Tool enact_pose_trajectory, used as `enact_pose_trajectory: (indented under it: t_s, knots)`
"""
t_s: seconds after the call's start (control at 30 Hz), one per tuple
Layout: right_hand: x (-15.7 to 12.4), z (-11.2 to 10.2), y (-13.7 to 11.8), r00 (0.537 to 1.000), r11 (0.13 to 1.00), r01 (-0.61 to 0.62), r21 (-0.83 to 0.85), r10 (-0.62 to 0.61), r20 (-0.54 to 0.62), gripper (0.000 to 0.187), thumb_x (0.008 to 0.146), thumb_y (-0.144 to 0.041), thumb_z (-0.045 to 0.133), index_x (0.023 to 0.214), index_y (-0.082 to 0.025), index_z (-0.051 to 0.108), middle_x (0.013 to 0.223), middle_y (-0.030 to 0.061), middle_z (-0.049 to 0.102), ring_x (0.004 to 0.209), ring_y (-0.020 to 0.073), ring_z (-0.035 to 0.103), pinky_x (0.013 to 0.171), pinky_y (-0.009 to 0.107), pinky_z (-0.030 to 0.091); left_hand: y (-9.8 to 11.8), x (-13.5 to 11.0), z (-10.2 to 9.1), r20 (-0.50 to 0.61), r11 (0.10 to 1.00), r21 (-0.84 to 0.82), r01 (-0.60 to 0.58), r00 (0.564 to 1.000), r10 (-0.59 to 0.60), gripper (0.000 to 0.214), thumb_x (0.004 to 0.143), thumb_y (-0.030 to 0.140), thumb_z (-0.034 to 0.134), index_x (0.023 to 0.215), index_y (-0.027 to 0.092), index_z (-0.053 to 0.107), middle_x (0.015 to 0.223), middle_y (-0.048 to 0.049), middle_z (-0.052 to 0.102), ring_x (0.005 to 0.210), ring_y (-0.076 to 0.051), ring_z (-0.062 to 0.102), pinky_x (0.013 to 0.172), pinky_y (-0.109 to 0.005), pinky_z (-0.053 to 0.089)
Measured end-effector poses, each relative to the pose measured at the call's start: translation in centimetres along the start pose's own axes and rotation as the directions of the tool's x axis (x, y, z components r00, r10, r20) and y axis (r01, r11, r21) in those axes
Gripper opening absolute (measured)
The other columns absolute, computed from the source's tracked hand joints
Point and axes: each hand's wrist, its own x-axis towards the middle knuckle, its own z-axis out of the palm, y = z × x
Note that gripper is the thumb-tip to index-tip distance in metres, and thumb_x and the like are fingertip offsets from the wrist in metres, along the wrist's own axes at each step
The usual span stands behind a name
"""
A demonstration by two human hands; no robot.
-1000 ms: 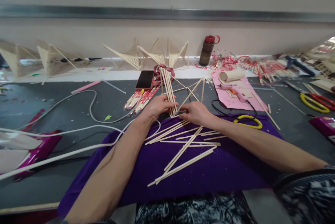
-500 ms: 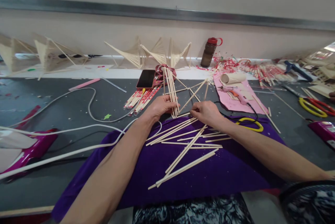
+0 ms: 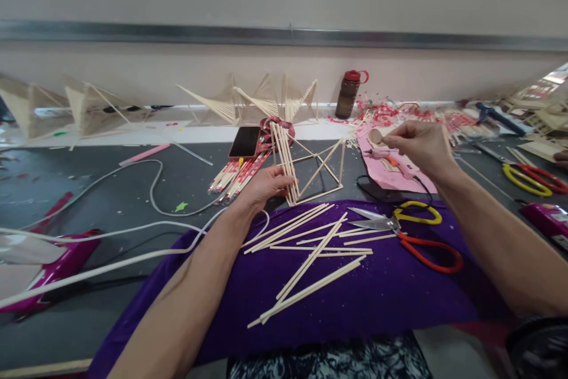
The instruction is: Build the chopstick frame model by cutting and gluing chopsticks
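Observation:
My left hand [image 3: 265, 185] is closed on a bundle of sticks at one side of a wooden stick frame [image 3: 310, 169] that stands on the dark table just beyond a purple cloth [image 3: 355, 299]. My right hand [image 3: 417, 143] hovers apart from the frame, above a pink sheet [image 3: 394, 175] with a glue gun [image 3: 393, 158] and a paper roll [image 3: 377, 134]. Its fingertips are pinched together; what they hold, if anything, I cannot make out. Several loose sticks [image 3: 310, 252] lie crossed on the cloth. Scissors [image 3: 402, 232] with orange and yellow handles lie beside them.
Finished stick structures [image 3: 248, 98] line the back wall beside a brown bottle [image 3: 347, 94]. A phone [image 3: 245, 141] and wrapped chopsticks [image 3: 237, 172] lie behind my left hand. White cables [image 3: 133, 226] and a magenta tool [image 3: 57, 255] sit at left. More scissors [image 3: 532, 178] lie at right.
My right hand has let go of the stick frame and moved up and to the right, over the pink sheet. The scissors on the cloth now show. My left hand keeps its hold.

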Motion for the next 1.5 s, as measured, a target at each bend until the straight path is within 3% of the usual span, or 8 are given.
enact_pose_trajectory:
  t_s: [0.23,0.37,0.6,0.93,1.0,1.13,1.23,1.5]
  knots:
    - [1.7,5.3,0.4,0.980,0.967,0.116,-0.228,-0.074,0.186,0.025,0.076,-0.019,0.052,0.096,-0.015,0.066,0.086,0.0097,0.067,0.076,0.0212,0.060,0.064,0.029,0.044,-0.1,-0.2,0.1,-0.022,0.999,-0.036,0.015,1.000,-0.016,0.035,0.067,0.030,0.069,0.098,0.016,0.063,0.086,-0.0083,0.069,0.069,-0.017,0.064,0.064,-0.029,0.049]
    - [0.7,7.4,0.6,0.967,0.945,0.141,-0.296,-0.068,0.246,0.024,0.081,-0.025,0.048,0.092,-0.015,0.067,0.086,0.0096,0.067,0.077,0.0209,0.060,0.065,0.028,0.041,0.0,-0.1,0.5,-0.067,0.996,-0.063,0.064,0.995,-0.068,0.035,0.068,0.029,0.069,0.099,0.014,0.062,0.083,-0.0090,0.070,0.067,-0.016,0.065,0.063,-0.028,0.050]
    - [-0.8,7.4,-0.1,0.961,0.957,0.162,-0.241,-0.097,0.259,0.026,0.083,-0.030,0.046,0.086,-0.018,0.069,0.082,0.0025,0.069,0.070,0.0152,0.061,0.056,0.023,0.036,0.3,0.2,0.7,-0.110,0.994,-0.077,0.073,0.991,-0.081,0.032,0.067,0.025,0.069,0.095,0.010,0.062,0.078,-0.0096,0.070,0.063,-0.017,0.065,0.062,-0.029,0.051]
    - [-0.9,8.0,0.5,0.925,0.969,0.211,-0.128,-0.155,0.346,0.023,0.080,-0.023,0.047,0.083,-0.016,0.069,0.081,0.0044,0.069,0.070,0.0159,0.060,0.062,0.024,0.039,0.3,0.3,0.7,-0.126,0.996,-0.042,0.080,0.988,-0.085,0.032,0.067,0.026,0.069,0.095,0.010,0.062,0.078,-0.0095,0.070,0.067,-0.017,0.065,0.065,-0.029,0.051]
    - [-0.9,7.7,0.4,0.876,0.984,0.177,0.019,-0.166,0.452,0.021,0.077,-0.023,0.049,0.084,-0.016,0.068,0.081,0.0028,0.069,0.065,0.0139,0.059,0.060,0.023,0.040,0.3,0.3,0.6,-0.121,0.996,-0.036,0.084,0.989,-0.087,0.034,0.068,0.027,0.069,0.096,0.010,0.062,0.080,-0.0097,0.070,0.068,-0.017,0.065,0.067,-0.029,0.050]
    - [-1.0,7.2,0.2,0.713,0.956,0.045,0.288,-0.233,0.662,0.029,0.070,-0.024,0.058,0.097,-0.017,0.064,0.088,0.0009,0.067,0.066,0.0128,0.059,0.059,0.022,0.042,0.8,-0.1,0.5,-0.138,0.998,0.013,0.068,0.988,-0.065,0.036,0.067,0.031,0.071,0.096,0.012,0.062,0.085,-0.0089,0.069,0.073,-0.016,0.063,0.068,-0.027,0.049]
    - [-1.2,7.3,0.1,0.665,0.948,0.022,0.318,-0.251,0.703,0.036,0.068,-0.024,0.059,0.103,-0.017,0.064,0.088,0.0027,0.068,0.068,0.0139,0.060,0.060,0.023,0.042,1.1,-0.7,0.1,-0.121,0.999,0.039,0.022,0.992,-0.017,0.036,0.070,0.036,0.068,0.097,0.013,0.062,0.093,-0.0092,0.067,0.078,-0.016,0.062,0.071,-0.027,0.048]
    - [-2.7,9.3,-0.3,0.750,0.959,0.037,0.281,-0.213,0.627,0.020,0.069,-0.019,0.051,0.080,-0.015,0.067,0.063,0.0005,0.064,0.056,0.0127,0.057,0.053,0.022,0.039,1.0,-2.3,-1.2,-0.301,0.994,0.083,0.067,0.953,-0.039,0.045,0.074,0.051,0.058,0.106,0.019,0.058,0.109,-0.0112,0.061,0.093,-0.022,0.060,0.064,-0.028,0.050]
